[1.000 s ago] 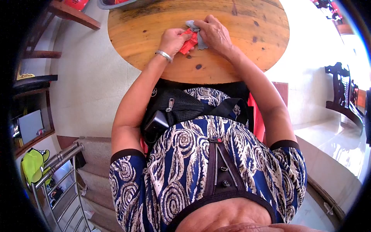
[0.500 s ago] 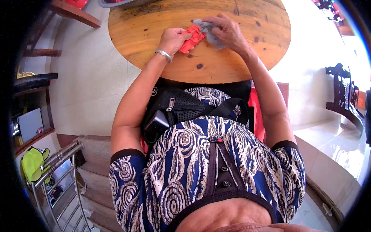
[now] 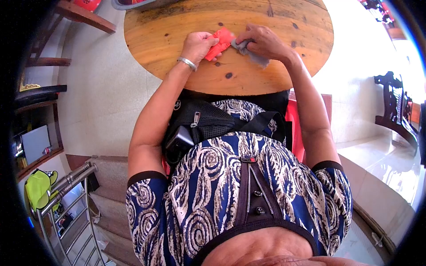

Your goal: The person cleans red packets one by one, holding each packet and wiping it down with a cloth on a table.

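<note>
My left hand (image 3: 196, 45), with a silver bracelet at the wrist, pinches a flat red piece (image 3: 225, 37) between thumb and fingers. Raised marks show on its surface, and it looks like a small folded packet. Bunched in the fingers of my right hand (image 3: 269, 43) is a grey cloth (image 3: 257, 58), its loose end hanging toward me. A wad of the cloth comes right up to the right edge of the red piece. Both hands are over the round wooden table (image 3: 213, 82).
A grey basin (image 3: 140, 4) stands at the table's far left edge. Closer to my body, a black mesh bag (image 3: 208, 119) lies on my lap. Wooden furniture (image 3: 86, 17) is off to the left, a dark carved chair (image 3: 395, 102) to the right. Steps and a metal railing (image 3: 73, 181) are at lower left.
My right hand has drawn the grey cloth down and slightly right, off the top of the red piece, and more of the red piece shows. My left hand has stayed in place.
</note>
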`<state>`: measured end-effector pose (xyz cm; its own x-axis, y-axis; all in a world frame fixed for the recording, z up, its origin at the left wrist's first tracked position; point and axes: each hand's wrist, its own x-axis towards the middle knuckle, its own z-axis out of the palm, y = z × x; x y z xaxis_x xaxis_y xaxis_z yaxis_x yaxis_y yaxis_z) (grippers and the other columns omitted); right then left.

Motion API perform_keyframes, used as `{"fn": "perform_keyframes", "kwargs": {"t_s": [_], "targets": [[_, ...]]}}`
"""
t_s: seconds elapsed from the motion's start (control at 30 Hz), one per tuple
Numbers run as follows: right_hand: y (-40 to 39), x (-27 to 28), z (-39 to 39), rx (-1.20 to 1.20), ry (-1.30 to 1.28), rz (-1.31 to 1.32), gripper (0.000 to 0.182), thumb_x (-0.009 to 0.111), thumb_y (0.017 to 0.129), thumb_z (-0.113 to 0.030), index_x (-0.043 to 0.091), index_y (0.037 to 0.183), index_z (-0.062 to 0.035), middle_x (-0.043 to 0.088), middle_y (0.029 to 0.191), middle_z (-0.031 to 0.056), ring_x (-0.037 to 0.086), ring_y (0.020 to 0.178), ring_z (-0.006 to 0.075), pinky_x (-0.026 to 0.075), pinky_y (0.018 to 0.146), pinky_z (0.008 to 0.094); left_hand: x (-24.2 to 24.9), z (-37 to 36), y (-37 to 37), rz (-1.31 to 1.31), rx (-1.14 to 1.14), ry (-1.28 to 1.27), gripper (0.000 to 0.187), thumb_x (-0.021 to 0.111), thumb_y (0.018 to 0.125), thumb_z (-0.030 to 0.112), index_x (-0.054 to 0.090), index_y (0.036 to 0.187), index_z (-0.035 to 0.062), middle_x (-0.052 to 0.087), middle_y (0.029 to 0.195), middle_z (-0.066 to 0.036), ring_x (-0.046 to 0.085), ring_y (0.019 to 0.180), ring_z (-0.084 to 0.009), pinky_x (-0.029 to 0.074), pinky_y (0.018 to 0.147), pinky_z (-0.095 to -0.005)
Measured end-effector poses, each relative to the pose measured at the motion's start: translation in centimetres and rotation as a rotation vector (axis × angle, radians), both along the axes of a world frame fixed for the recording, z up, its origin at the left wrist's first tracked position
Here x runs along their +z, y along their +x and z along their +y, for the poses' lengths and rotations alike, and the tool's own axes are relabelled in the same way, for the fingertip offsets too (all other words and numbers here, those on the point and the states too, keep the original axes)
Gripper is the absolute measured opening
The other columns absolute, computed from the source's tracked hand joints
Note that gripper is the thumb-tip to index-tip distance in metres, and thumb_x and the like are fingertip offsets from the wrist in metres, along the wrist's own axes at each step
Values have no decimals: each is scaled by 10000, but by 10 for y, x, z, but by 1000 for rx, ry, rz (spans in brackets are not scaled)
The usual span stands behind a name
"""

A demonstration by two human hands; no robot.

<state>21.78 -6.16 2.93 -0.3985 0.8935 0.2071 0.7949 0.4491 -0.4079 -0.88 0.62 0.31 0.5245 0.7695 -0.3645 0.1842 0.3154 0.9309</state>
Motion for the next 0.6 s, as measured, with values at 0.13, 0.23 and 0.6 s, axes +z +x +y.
{"fn": "perform_keyframes", "kwargs": {"t_s": [0.13, 0.23, 0.6], "targets": [[5, 13, -3, -49, -118, 53, 306, 531, 740, -75, 691, 994, -135, 583, 894, 141, 585, 835, 330, 474, 768, 411, 1, 0, 0, 0, -2, 13, 169, 603, 895, 155, 612, 940, -8, 670, 799, -94, 657, 593, -149, 533, 447, -252], [0, 25, -4, -199, -56, 141, 286, 524, 767, -116, 691, 997, -146, 594, 918, 163, 593, 845, 354, 485, 772, 436, 5, -1, 0, 16, -15, 18, 163, 590, 898, 147, 614, 940, -8, 669, 798, -92, 658, 595, -148, 535, 449, -253], [-67, -9, -1, -303, 239, 131, 273, 554, 805, -108, 674, 1027, -211, 567, 905, 128, 605, 877, 312, 511, 762, 412, 5, -3, 2, 21, -23, 62, 187, 534, 929, 148, 618, 957, -17, 675, 812, -101, 648, 582, -153, 523, 446, -259]]}}
